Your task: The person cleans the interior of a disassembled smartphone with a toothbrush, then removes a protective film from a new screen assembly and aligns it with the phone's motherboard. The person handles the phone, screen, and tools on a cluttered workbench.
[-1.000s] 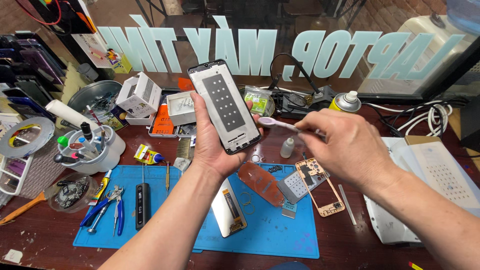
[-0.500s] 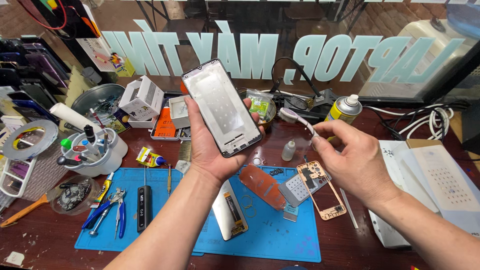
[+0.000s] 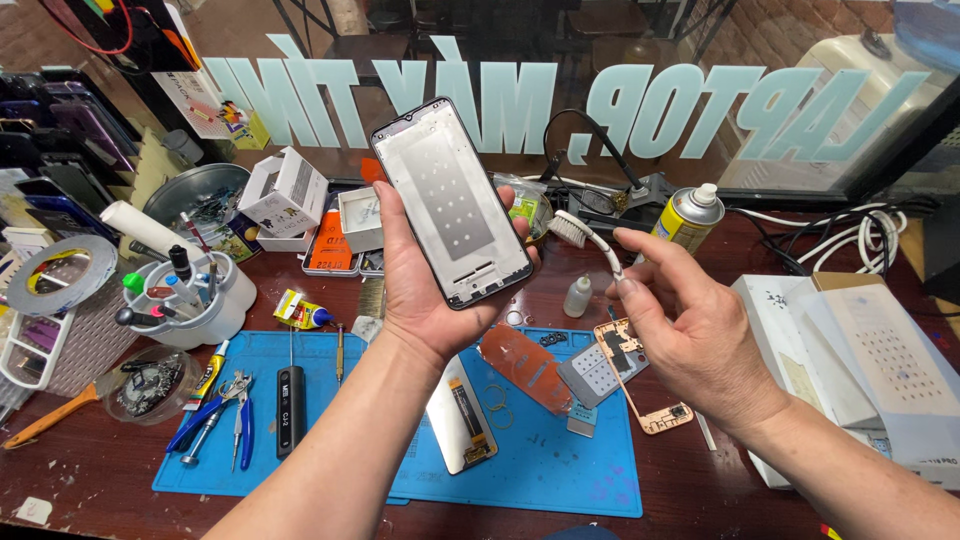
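Fingers of left hand [image 3: 425, 290] grip phone frame [image 3: 450, 200]; right hand [image 3: 690, 330] pinches white brush [image 3: 590, 240] above blue mat [image 3: 560, 470].

One phone frame [image 3: 452, 203], one toothbrush [image 3: 588, 237], one spray can [image 3: 687, 215], one blue mat [image 3: 560, 470], two tape rolls [image 3: 55, 272], one small dropper bottle [image 3: 578, 296].

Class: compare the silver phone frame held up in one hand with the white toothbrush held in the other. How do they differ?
The silver phone frame is a broad flat panel; the white toothbrush is thin and curved. The left hand cradles the frame upright in its palm; the right hand pinches the brush by its handle, beside the frame's edge. Both are held above the blue mat.
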